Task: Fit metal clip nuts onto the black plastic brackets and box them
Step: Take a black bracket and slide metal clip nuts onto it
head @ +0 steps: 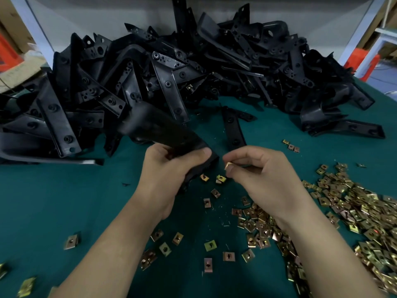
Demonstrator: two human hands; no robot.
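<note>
Green mat: clip nut between right fingers

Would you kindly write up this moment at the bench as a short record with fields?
left hand: grips a black bracket
right hand: pinches one clip nut, beside the bracket's near end, not yet fitted
bracket pile: heaped along the back
clip nut heap: at the right, strays scattered in front
surface: green table cover

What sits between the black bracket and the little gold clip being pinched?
Head view: only bare green cloth between the bracket and clip nut; loose clip nuts lie lower down.
</note>
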